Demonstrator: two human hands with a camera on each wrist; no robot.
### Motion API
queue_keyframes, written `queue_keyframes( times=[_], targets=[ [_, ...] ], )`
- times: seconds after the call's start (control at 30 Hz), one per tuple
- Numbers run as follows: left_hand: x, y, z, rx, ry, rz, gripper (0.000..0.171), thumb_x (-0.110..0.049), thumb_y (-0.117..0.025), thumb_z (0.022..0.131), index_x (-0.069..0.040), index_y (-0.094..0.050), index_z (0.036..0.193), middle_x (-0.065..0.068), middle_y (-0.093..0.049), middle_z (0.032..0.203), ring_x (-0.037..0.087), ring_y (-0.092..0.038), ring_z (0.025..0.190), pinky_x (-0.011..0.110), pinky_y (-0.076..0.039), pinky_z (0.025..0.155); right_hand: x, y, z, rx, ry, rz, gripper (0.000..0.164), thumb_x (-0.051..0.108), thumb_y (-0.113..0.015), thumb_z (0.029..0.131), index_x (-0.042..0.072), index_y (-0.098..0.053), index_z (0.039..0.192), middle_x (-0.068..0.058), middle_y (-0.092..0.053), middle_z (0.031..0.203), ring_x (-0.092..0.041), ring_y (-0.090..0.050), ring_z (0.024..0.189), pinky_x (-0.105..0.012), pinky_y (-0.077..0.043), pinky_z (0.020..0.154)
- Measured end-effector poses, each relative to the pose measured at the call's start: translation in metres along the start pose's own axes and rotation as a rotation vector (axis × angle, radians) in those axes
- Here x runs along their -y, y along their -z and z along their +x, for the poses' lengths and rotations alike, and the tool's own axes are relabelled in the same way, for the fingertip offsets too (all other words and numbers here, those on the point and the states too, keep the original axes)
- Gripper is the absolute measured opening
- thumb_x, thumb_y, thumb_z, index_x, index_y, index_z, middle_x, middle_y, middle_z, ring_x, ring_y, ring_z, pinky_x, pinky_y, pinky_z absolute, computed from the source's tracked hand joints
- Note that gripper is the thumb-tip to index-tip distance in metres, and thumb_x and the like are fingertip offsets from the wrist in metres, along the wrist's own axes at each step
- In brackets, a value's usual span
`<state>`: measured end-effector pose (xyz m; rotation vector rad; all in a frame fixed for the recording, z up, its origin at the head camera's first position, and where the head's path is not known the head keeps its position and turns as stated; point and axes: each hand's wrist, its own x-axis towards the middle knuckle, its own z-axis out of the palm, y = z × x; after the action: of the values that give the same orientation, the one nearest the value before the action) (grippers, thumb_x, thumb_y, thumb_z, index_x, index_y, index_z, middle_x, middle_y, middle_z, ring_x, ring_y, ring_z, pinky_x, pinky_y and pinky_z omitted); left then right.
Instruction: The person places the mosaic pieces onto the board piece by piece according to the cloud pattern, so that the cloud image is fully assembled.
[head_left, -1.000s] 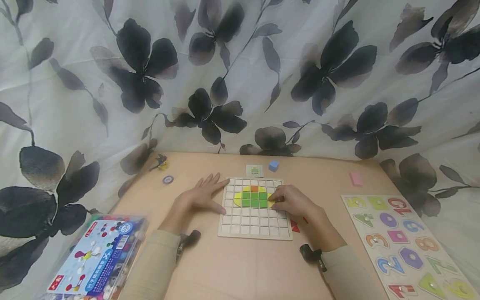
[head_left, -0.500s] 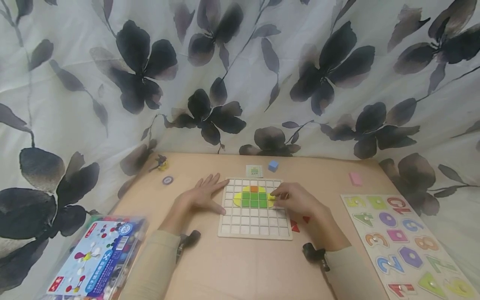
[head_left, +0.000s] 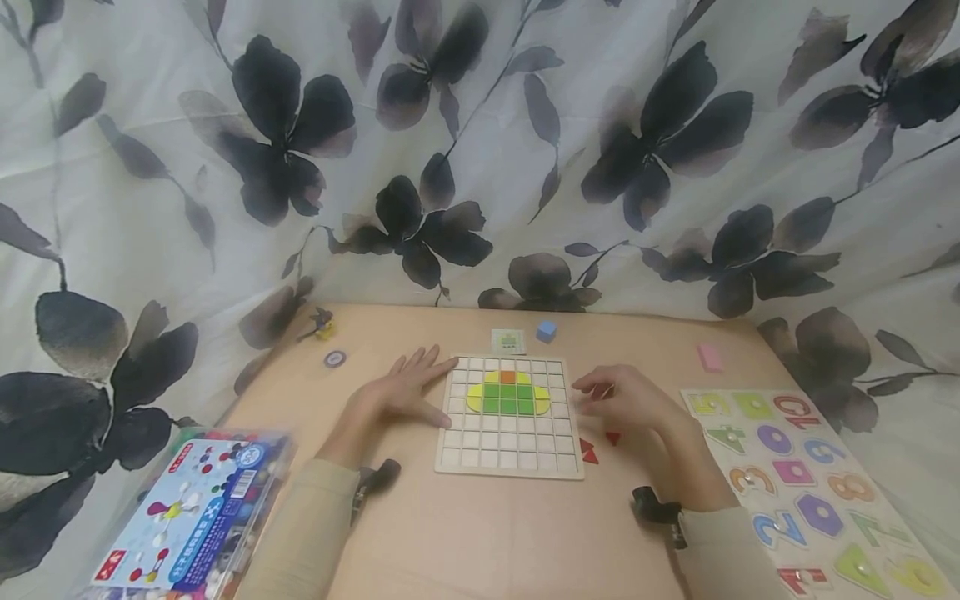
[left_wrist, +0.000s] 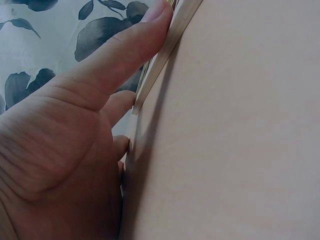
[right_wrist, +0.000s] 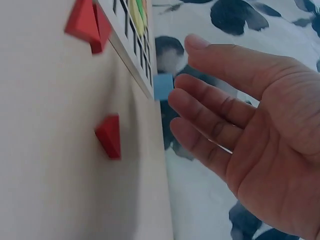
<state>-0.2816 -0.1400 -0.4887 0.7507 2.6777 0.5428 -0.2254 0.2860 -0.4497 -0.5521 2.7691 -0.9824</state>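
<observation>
A pale square grid board (head_left: 510,457) lies mid-table, its upper part filled with green squares (head_left: 508,407), an orange square (head_left: 507,377) and yellow curved pieces (head_left: 542,407) along both sides. My left hand (head_left: 401,387) is spread at the board's left edge; its thumb (left_wrist: 135,45) and index finger touch the rim in the left wrist view. Off the board's right edge, my right hand (head_left: 626,400) hovers with loosely bent fingers and holds nothing. Several red triangular pieces (head_left: 590,455) lie beside the board below that hand; one red triangle (right_wrist: 110,137) sits apart in the right wrist view.
Behind the board are a small picture card (head_left: 509,342) and a blue cube (head_left: 546,332). A pink block (head_left: 711,358) and a number puzzle board (head_left: 795,473) occupy the right. A clear lidded box (head_left: 191,508), a round disc (head_left: 335,359) and a small figure (head_left: 324,324) are left.
My right hand has let go of a yellow piece, now lying in the board at the right of the pattern, and has drawn back to the right. My left hand stays put.
</observation>
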Motion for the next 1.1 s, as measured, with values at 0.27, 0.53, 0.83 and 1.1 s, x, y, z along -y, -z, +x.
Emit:
queue_keyframes(
  times=[0.27, 0.53, 0.83, 1.1],
  targets=[
    [-0.002, 0.000, -0.002, -0.005, -0.004, -0.010, 0.121, -0.076, -0.079, 0.072, -0.032, -0.020, 0.168, 0.018, 0.003, 0.175, 0.043, 0.007, 0.162, 0.064, 0.005, 0.128, -0.023, 0.016, -0.014, 0.142, 0.029, 0.033, 0.027, 0.003, -0.082, 0.083, 0.008, -0.080, 0.109, -0.007, -0.079, 0.101, -0.019, -0.065, 0.082, -0.025, -0.055, 0.074],
    [-0.004, 0.001, -0.002, -0.002, -0.009, -0.002, 0.120, -0.075, -0.080, 0.073, -0.032, -0.019, 0.168, 0.017, 0.003, 0.175, 0.043, 0.007, 0.162, 0.065, 0.005, 0.128, -0.033, 0.016, -0.019, 0.275, 0.021, 0.084, 0.023, -0.005, -0.081, 0.079, 0.008, -0.081, 0.098, -0.003, -0.072, 0.082, -0.014, -0.060, 0.077, -0.023, -0.051, 0.068],
    [-0.003, 0.001, -0.001, -0.002, -0.017, -0.007, 0.121, -0.075, -0.079, 0.073, -0.031, -0.019, 0.168, 0.020, 0.002, 0.175, 0.044, 0.007, 0.161, 0.066, 0.005, 0.128, -0.033, 0.012, -0.015, 0.313, -0.032, 0.116, 0.020, -0.004, -0.081, 0.081, 0.008, -0.081, 0.096, -0.004, -0.070, 0.079, -0.014, -0.059, 0.075, -0.023, -0.049, 0.067],
    [-0.001, 0.000, -0.001, -0.011, -0.024, -0.029, 0.124, -0.079, -0.079, 0.070, -0.032, -0.020, 0.168, 0.020, 0.002, 0.175, 0.045, 0.007, 0.161, 0.066, 0.006, 0.127, -0.031, 0.007, -0.010, 0.317, -0.072, 0.120, 0.018, 0.000, -0.083, 0.083, 0.012, -0.083, 0.096, -0.003, -0.071, 0.081, -0.020, -0.059, 0.080, -0.026, -0.050, 0.070]
  ],
)
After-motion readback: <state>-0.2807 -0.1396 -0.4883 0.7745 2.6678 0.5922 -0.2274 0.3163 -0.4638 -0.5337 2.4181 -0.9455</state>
